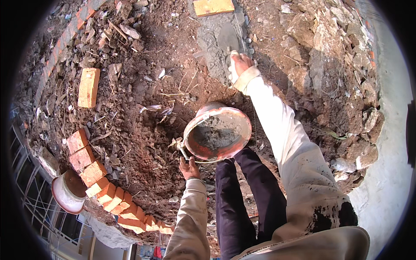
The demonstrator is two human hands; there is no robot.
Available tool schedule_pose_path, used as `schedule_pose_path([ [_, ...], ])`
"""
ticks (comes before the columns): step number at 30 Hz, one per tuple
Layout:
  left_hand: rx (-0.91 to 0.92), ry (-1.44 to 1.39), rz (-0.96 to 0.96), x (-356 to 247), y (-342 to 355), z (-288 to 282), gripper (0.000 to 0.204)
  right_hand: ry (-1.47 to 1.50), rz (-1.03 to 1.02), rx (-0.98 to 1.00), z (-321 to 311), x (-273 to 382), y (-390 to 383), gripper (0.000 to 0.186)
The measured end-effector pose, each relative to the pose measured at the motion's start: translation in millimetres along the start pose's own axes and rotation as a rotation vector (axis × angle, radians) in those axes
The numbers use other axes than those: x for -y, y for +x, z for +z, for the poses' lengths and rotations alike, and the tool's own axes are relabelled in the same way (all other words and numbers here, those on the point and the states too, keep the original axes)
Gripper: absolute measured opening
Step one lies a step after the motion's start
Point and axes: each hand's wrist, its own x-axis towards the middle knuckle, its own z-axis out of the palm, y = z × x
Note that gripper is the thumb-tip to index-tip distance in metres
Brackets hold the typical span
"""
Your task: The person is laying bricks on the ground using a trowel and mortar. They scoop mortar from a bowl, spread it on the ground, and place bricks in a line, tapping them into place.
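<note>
Left hand (189, 168) grips the mortar pan (218, 135) rim; right hand (239, 65), beyond it, presses flat into wet mortar (221, 41).

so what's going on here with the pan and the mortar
A person is laying wet mortar on dug-up ground. The left hand grips the rim of a round pan part full of grey mortar. The right hand reaches out and presses onto a grey mortar patch, with a brick beyond it. Whether it holds a tool is unclear.

Orange-red pan (242, 125) holding grey mortar (215, 135); orange bricks (89, 86); cream sleeves (281, 130); dark trousers (247, 199).
</note>
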Motion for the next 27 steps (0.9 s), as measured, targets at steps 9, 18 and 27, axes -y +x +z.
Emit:
schedule_pose_path([
  [9,-0.053,-0.205,0.095,-29.5,-25.7,-5.7,0.056,-0.692,-0.048,0.224,-21.2,11.0,-32.0,0.052],
  [18,-0.304,-0.137,0.477,-208.6,49.5,-82.7,0.036,-0.868,-0.026,0.17,-55.3,75.0,-84.5,0.035],
  [27,-0.592,0.658,0.826,-344.7,252.6,-164.8,0.08,-1.17,-0.088,0.261,-47.1,65.3,-98.2,0.045],
])
